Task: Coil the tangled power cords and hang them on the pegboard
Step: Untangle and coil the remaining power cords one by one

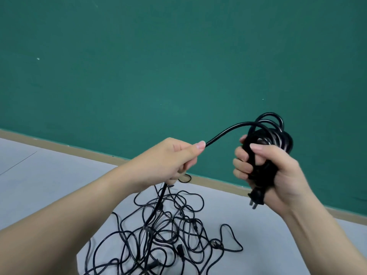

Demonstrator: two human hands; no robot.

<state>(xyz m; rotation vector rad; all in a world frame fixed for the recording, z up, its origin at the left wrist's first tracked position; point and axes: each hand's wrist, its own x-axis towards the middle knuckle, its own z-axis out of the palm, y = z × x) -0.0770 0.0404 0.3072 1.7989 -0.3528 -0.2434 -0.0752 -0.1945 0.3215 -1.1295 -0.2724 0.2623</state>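
Note:
My right hand (266, 167) grips a coil of black power cord (272, 132), its loops sticking up above my fingers. The cord's plug (256, 197) hangs out below my palm with its prongs pointing down. From the coil the free length of the cord (228, 130) arcs left into my left hand (174, 159), which pinches it between thumb and fingers. Below my left hand the same cord drops into a tangled pile of black cords (168, 231) lying on the pale grey floor. No pegboard is in sight.
A green wall (178, 56) fills the upper view, with a tan baseboard (89, 151) running along its foot. The grey floor (39, 171) spreads left and right of the pile. Several plugs lie among the tangled cords.

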